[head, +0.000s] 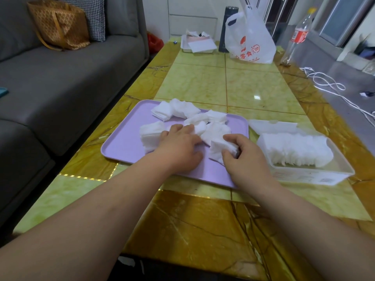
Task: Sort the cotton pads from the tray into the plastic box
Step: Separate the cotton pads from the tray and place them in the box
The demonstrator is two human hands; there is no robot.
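A small stack of cotton pads (pixel 220 148) is pinched between the thumb and curled fingers of the right hand (pixel 246 159), low over the near right part of the lilac tray (pixel 121 144). The plastic box (pixel 310 175) is set on the table (pixel 203 220) just beside the tray's right edge, so the held stack is separated from it only by a short sideways carry to the right, and the right hand is clearly the nearer one. The box's long axis is laid roughly across the view, and a row of pads (pixel 296 149) is already stood on edge along it; a bare strip is seen along its near wall and right end, where a slot is judged to be left. The left hand (pixel 178 148) is laid with fairly straight fingers on the loose pads (pixel 183 110) heaped in the tray's middle, well apart from the box.
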